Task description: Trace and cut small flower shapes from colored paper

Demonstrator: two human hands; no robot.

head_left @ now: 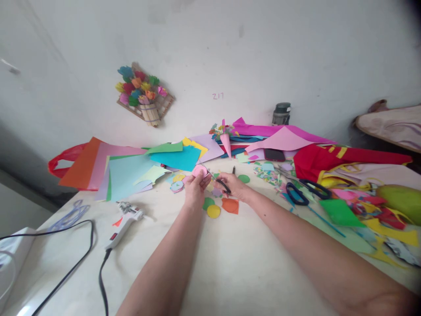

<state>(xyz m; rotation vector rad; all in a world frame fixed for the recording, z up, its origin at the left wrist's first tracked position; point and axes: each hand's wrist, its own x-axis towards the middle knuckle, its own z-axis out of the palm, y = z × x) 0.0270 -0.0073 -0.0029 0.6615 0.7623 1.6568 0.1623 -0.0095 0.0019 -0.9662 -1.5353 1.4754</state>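
Observation:
Between the fingers of my left hand (195, 189) is a small piece of pink paper (199, 170), roughly round. My right hand (233, 186) grips a pair of scissors (224, 186) by dark handles, and the blades point up and left to the edge of the pink paper. Whether the blades are parted I cannot tell. Just below the hands lie a yellow paper circle (213, 211), a green circle (208, 203) and an orange paper piece (230, 205). Another green circle (244, 178) rests right of my right hand, and pale circles (176, 186) lie to the left.
A white glue gun (123, 228) with a black cord lies at the left, near a power strip (15, 245). Coloured paper sheets (128, 173) spread along the back. Large scissors (297, 194), paper scraps (268, 173), a phone (274, 155) and red cloth (315, 162) occupy the right.

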